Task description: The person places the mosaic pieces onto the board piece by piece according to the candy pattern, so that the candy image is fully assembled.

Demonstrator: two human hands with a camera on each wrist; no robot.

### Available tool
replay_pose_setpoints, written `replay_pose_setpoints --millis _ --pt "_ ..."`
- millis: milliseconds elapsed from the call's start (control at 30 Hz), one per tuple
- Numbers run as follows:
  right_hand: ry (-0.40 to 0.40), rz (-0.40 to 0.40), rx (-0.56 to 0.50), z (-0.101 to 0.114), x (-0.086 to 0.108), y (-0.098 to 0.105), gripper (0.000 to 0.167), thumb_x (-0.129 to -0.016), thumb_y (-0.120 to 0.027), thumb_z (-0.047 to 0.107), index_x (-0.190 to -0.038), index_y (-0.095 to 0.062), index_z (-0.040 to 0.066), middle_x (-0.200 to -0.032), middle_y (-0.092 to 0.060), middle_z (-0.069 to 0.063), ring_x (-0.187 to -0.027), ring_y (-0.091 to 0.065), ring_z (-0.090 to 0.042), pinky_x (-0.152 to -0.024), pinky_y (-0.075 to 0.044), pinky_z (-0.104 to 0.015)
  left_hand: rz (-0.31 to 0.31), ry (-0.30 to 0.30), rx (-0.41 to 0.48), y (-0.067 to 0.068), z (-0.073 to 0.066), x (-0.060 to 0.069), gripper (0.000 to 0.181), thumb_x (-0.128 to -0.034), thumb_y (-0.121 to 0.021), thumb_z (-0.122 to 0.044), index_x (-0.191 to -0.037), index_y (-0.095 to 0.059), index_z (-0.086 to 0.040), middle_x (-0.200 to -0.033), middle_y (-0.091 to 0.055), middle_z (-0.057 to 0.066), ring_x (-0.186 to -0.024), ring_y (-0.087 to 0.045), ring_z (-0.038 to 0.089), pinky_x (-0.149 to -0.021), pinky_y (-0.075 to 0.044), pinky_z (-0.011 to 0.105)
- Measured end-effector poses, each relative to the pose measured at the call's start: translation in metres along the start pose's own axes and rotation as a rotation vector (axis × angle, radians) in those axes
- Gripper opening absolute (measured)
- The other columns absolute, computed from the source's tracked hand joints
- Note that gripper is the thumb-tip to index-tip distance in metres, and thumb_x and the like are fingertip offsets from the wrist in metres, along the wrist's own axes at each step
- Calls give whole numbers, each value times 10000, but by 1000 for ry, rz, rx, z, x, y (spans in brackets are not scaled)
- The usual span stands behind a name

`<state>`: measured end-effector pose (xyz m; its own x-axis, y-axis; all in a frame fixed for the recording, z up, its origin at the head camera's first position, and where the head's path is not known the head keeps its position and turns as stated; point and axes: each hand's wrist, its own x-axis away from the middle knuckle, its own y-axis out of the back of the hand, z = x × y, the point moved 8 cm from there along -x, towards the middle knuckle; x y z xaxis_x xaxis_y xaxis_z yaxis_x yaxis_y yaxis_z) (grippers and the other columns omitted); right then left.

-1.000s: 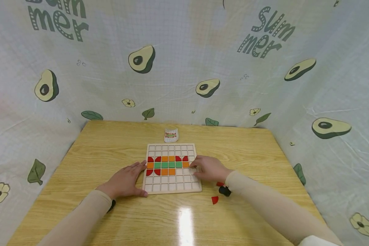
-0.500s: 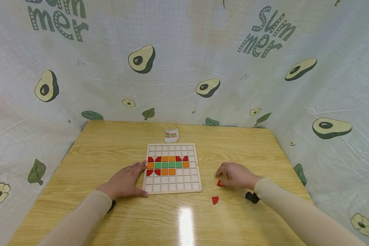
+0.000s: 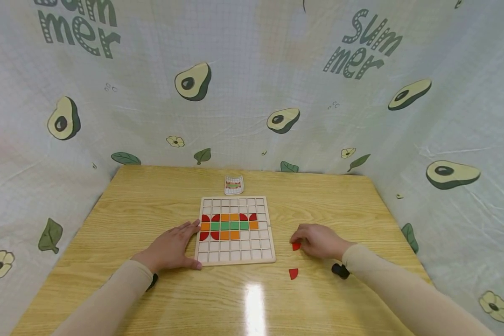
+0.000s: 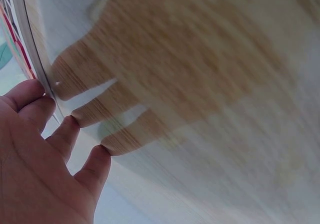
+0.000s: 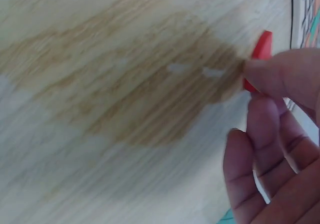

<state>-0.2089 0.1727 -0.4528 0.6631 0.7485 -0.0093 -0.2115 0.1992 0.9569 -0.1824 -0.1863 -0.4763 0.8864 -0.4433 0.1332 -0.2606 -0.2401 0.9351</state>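
Note:
A pale wooden grid board (image 3: 252, 255) lies on the table with red, orange and green tiles across its middle rows. My left hand (image 3: 172, 247) rests at its left side, fingers extended against the edge and thumb near the lower left corner. In the left wrist view the fingertips of that hand (image 4: 45, 154) touch the table beside the board. Right of the board, my right hand (image 3: 319, 241) pinches a red quarter-circle tile (image 3: 296, 246) between thumb and fingers. The right wrist view shows this tile (image 5: 263, 45) tilted, partly covered by the thumb.
Another red quarter-circle tile (image 3: 293, 273) lies on the table (image 3: 151, 186), nearer me than the right hand. Behind the board is a small pattern card (image 3: 234, 185) with a similar coloured design. A printed curtain (image 3: 243, 93) surrounds the table's back and sides.
My right hand has moved off the board's right side to the red tile on the table. It now grips that tile, shifted slightly left. My left hand has stayed put.

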Motion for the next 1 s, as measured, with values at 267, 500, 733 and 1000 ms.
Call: replay_pose_setpoints --millis 267,500,733,1000 --pt "-41 -24 -25 1 -9 -5 238 -879 -736 150 -1113 -744 195 -1021 -636 98 -760 -537 -35 -700 -505 -273 -1 0 10 2 -2 1 1103 -711 -754 -709 -1506 -414 -24 -1604 -298 122 -1436 -302 387 -1107 -291 596" --pt "-103 -49 2 -4 -9 -9 241 -861 -781 334 -1074 -735 230 -982 -605 134 -698 -486 -23 -649 -471 -249 -5 6 11 4 -1 2 1099 -709 -755 -710 -1501 -420 -25 -1604 -298 118 -1436 -303 384 -1106 -293 597" --pt "-96 -84 4 -5 -9 -11 207 -848 -785 321 -1036 -743 246 -946 -591 136 -655 -472 -20 -598 -440 -236 -3 4 20 4 -1 2 1095 -712 -759 -703 -1498 -421 -20 -1603 -298 125 -1432 -307 395 -1104 -295 599" --pt "-97 -88 -5 -4 -9 -12 190 -850 -785 314 -1021 -747 242 -937 -589 137 -647 -474 -7 -597 -446 -232 1 4 21 3 -1 2 1090 -715 -760 -697 -1499 -422 -19 -1604 -295 126 -1436 -299 394 -1107 -289 600"
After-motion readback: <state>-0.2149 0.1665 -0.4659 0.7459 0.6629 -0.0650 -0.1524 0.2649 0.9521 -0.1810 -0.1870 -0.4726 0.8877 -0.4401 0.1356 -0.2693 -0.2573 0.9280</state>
